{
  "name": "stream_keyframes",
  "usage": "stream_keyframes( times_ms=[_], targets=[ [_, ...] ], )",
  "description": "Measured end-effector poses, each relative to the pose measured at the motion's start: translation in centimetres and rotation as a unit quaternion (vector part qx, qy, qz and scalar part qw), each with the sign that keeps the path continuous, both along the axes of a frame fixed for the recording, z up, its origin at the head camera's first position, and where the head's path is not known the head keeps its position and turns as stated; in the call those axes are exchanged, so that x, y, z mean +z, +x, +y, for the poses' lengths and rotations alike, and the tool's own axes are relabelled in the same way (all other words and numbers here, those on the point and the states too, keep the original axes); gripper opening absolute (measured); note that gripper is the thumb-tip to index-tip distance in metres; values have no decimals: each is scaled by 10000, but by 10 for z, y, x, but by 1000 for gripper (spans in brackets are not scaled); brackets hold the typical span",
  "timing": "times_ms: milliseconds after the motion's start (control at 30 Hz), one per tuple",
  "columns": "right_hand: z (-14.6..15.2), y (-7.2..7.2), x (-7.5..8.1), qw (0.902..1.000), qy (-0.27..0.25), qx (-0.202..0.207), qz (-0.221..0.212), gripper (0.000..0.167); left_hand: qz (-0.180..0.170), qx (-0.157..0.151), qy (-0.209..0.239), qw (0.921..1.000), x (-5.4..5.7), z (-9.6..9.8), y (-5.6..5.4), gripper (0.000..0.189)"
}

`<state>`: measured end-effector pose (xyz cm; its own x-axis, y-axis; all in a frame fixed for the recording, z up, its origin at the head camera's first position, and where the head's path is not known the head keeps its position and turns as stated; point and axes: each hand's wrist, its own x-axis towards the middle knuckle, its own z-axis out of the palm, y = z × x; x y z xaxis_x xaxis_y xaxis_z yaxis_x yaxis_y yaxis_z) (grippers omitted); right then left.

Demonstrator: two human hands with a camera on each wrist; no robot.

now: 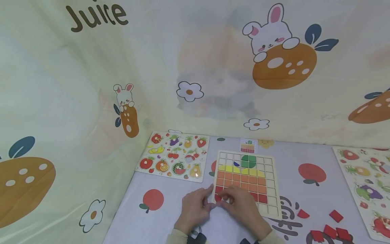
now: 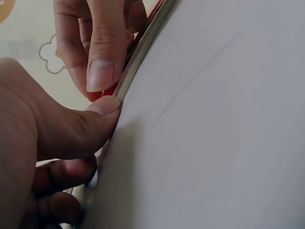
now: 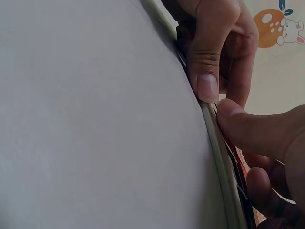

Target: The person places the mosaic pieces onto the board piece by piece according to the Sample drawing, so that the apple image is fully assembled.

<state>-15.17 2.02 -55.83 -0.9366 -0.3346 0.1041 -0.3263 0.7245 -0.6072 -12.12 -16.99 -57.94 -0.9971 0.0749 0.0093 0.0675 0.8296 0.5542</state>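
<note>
A square wooden grid board point(image 1: 271, 207) lies on the table, its cells partly filled with red, orange and yellow tiles plus a green leaf shape point(image 1: 248, 161). At its lower left corner my left hand point(image 1: 196, 205) holds the frame, thumb on the near edge and index finger along the left side. Close beside it, my right hand point(image 1: 240, 205) pinches a red tile point(image 2: 110, 89) at the corner cell of the bottom row. My fingers hide part of the red rows. Both thumbs nearly meet at the board's edge in the right wrist view.
Several loose red tiles point(image 1: 330, 231) and a red curved piece point(image 1: 303, 214) lie to the right. A fruit puzzle board point(image 1: 173, 156) stands back left, another point(image 1: 365, 183) at far right. A small picture card point(image 1: 248, 145) lies behind the grid. Printed cloth walls rise behind and left.
</note>
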Motion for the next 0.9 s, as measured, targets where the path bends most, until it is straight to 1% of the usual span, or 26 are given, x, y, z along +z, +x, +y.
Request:
stream_keyframes(
  times_ms=[100,367,600,767,900],
  targets=[
    [0,0,-1,10000,1,35,56,21,-6,32,7,10000,0,0,0,60],
    [0,0,-1,9998,89,89,141,21,-11,60,42,10000,3,1,1,60],
    [1,2,-2,9991,182,97,372,19,-66,74,41,9999,4,3,0,61],
    [1,2,-3,9990,280,86,352,18,-57,69,20,10000,4,3,0,61],
    [1,2,-4,9988,252,98,403,19,-21,67,39,10000,4,2,0,61]
  ],
)
